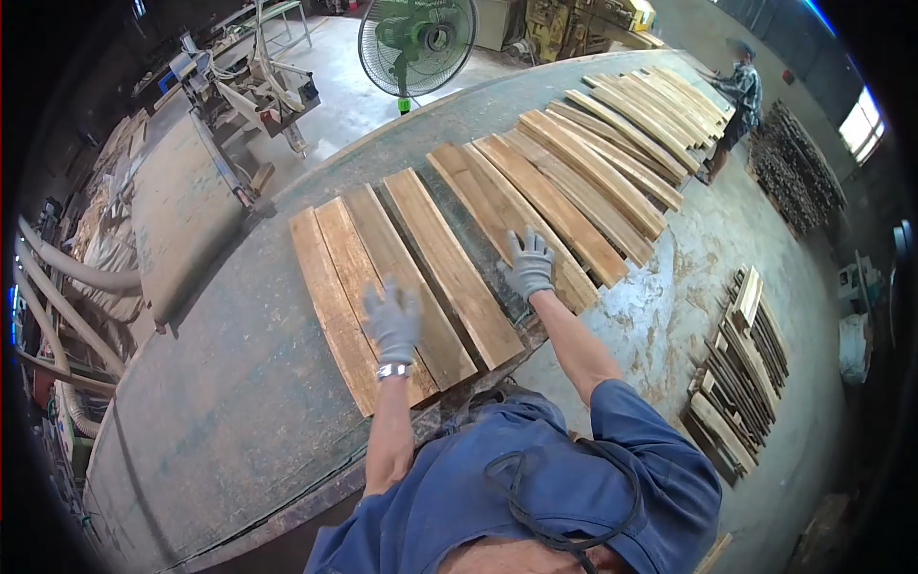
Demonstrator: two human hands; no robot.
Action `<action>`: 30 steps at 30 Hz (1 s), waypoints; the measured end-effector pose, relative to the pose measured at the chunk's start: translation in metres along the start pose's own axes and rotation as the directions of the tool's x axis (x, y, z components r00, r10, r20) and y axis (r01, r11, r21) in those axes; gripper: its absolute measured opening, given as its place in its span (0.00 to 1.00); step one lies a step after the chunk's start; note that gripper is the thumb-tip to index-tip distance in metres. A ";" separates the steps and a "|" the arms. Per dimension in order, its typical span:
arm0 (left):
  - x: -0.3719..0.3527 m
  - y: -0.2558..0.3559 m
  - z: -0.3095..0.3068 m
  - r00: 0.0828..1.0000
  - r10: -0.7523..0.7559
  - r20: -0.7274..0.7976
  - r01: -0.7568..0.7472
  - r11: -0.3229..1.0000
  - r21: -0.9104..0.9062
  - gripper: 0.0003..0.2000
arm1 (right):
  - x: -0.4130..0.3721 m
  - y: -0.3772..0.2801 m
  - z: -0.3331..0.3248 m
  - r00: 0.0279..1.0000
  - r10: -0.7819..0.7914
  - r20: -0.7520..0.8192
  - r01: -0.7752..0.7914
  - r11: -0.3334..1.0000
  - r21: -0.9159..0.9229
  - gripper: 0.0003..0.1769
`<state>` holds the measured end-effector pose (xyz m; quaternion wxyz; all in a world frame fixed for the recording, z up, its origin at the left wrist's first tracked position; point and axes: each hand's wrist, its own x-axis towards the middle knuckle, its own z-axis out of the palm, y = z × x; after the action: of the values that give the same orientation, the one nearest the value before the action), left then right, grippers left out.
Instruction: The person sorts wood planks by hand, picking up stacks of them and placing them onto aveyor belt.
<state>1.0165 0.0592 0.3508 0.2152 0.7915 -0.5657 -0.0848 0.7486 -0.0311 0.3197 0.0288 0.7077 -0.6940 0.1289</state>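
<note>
Wooden boards lie side by side across a long green-grey table, and both my hands wear grey gloves. My left hand (392,320), slightly blurred, is spread over the left group of boards, above the seam beside a brownish plank (406,282). A lighter plank (454,273) lies just right of that one, with a narrow gap between. My right hand (529,265) has its fingers spread on the near part of a wide board (475,196). A dark strip of bare tabletop separates this board from the left group. Neither hand grips anything.
More boards (660,105) continue along the table (220,344) to the far right, where another person (741,91) stands. A green fan (418,43) stands beyond the far edge. Stacked wood strips (736,373) sit on the floor at right. Machinery (258,96) and hoses (72,306) occupy the left.
</note>
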 end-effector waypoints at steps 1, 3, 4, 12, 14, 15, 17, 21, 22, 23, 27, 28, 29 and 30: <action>0.007 -0.021 -0.004 0.991 -0.001 -0.131 0.002 1.000 0.002 0.30 | 0.000 -0.003 -0.004 0.999 -0.003 0.034 0.003 1.000 0.015 0.39; 0.034 -0.088 0.000 0.924 -0.036 -0.380 0.039 0.999 0.001 0.31 | -0.011 -0.021 -0.016 0.993 -0.001 0.114 -0.005 0.999 0.047 0.38; 0.045 -0.124 0.000 0.934 -0.111 -0.340 0.109 0.994 -0.024 0.32 | -0.023 -0.025 -0.007 0.997 -0.028 0.070 0.020 0.993 0.113 0.34; 0.054 -0.169 0.008 0.961 -0.274 -0.040 0.276 0.942 0.190 0.34 | -0.021 0.083 -0.010 0.965 0.074 -0.253 -0.012 0.971 0.237 0.26; 0.056 -0.170 0.013 0.961 -0.267 -0.066 0.275 0.947 0.168 0.34 | 0.008 0.152 -0.011 0.956 0.167 -0.243 -0.152 0.985 0.078 0.36; 0.055 -0.164 0.010 0.965 -0.253 -0.072 0.262 0.950 0.167 0.32 | 0.026 0.182 -0.014 0.953 0.214 -0.214 -0.209 0.977 0.048 0.40; 0.061 -0.172 0.015 0.975 -0.222 0.005 0.215 0.950 0.224 0.31 | 0.056 0.219 -0.036 0.948 0.240 -0.207 -0.252 0.967 -0.031 0.44; 0.053 -0.164 0.027 0.990 -0.144 -0.012 0.144 0.978 0.149 0.30 | 0.135 0.285 -0.048 0.937 0.346 -0.049 -0.347 0.937 -0.033 0.53; 0.049 -0.152 0.031 0.989 -0.144 -0.023 0.146 0.982 0.118 0.31 | 0.150 0.288 -0.060 0.923 0.386 0.013 -0.384 0.921 -0.068 0.55; 0.042 -0.140 0.038 0.984 -0.176 -0.019 0.177 0.977 0.119 0.31 | 0.165 0.296 -0.066 0.911 0.406 0.068 -0.403 0.913 -0.061 0.55; 0.017 -0.064 0.064 0.974 -0.227 0.015 0.222 0.962 0.158 0.30 | 0.201 0.334 -0.045 0.942 0.253 0.220 -0.262 0.965 0.012 0.54; 0.020 -0.056 0.068 0.986 -0.167 -0.009 0.167 0.975 0.147 0.30 | 0.203 0.340 -0.039 0.951 0.188 0.244 -0.203 0.978 0.041 0.54; 0.019 -0.046 0.076 0.993 -0.114 -0.030 0.117 0.984 0.132 0.30 | 0.202 0.346 -0.034 0.985 0.074 0.156 -0.081 0.996 0.040 0.49; 0.017 -0.033 0.085 0.997 -0.062 -0.055 0.068 0.992 0.110 0.30 | 0.205 0.349 -0.038 0.992 0.070 0.107 -0.070 0.998 -0.003 0.47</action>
<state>1.0186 0.0317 0.2628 0.1820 0.8222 -0.5379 -0.0395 0.3981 -0.2351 0.3538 -0.0132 0.6887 -0.7190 0.0921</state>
